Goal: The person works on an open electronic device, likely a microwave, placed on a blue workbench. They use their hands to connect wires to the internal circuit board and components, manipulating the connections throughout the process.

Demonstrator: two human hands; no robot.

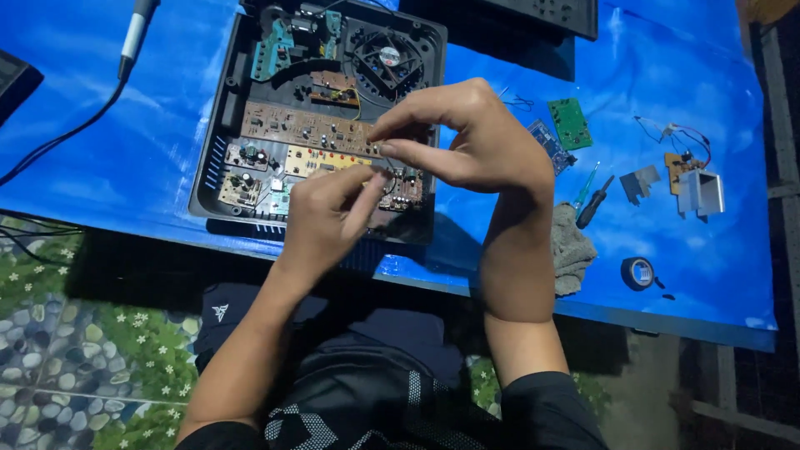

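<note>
An open black electronics case lies on a blue table cover, holding several brown circuit boards and a small cooling fan. My left hand hovers over the case's near right corner, fingers pinched together on something too small to make out. My right hand is just above it, thumb and forefinger pinched close to the left fingertips over the boards. Both hands hide the boards under them.
On the blue cover to the right lie a green board, a blue board, two screwdrivers, a grey rag, a black tape roll, a metal bracket and a wired board. A soldering iron lies upper left.
</note>
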